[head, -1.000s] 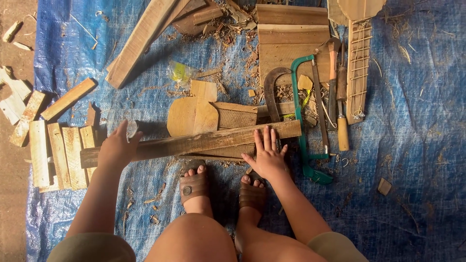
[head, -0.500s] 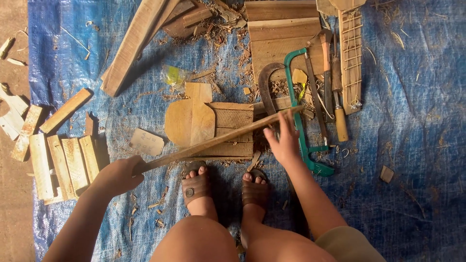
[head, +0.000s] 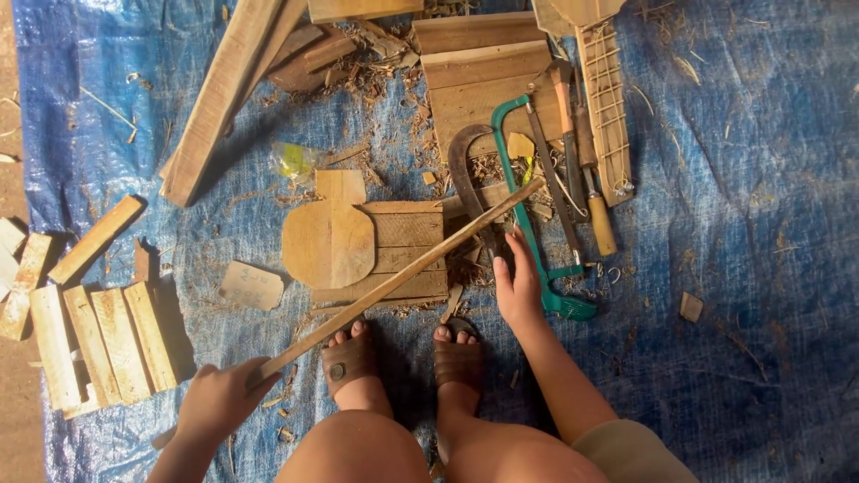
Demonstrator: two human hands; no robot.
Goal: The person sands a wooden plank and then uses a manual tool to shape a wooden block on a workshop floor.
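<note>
Scene: A person stood in brown sandals [head: 351, 365] on a blue tarp [head: 761, 224] strewn with shavings, offcuts and hand tools, seen from above.

Left hand: The left hand [head: 224, 400], at about seven o'clock from the feet's spot, was clamped around the near end of a long wooden stick [head: 394, 284].

Stick: The stick ran on a slant from that fist up toward one o'clock, passing over a slatted wooden panel [head: 407, 250]; its far tip ended by the green hacksaw [head: 528, 215]. Whether the far end rested on the pile or hung just above it could not be told.

Right hand: The right hand [head: 519, 284] lay with fingers spread apart, gripping nothing, fingertips touching the stick's underside near its far end, just beside the hacksaw's frame.

Centre: A rounded, bottle-shaped wooden cutout [head: 329, 234] lay on the left part of the slatted panel, at twelve o'clock from the sandals.

Tools: At two o'clock, a curved rusty blade [head: 462, 174], the hacksaw and a wooden-handled chisel [head: 595, 210] lay side by side, with a narrow fretted neck [head: 607, 107] beyond them.

Timber: A long plank [head: 224, 98] slanted at eleven o'clock; short boards [head: 107, 344] lay in a row at nine o'clock.
</note>
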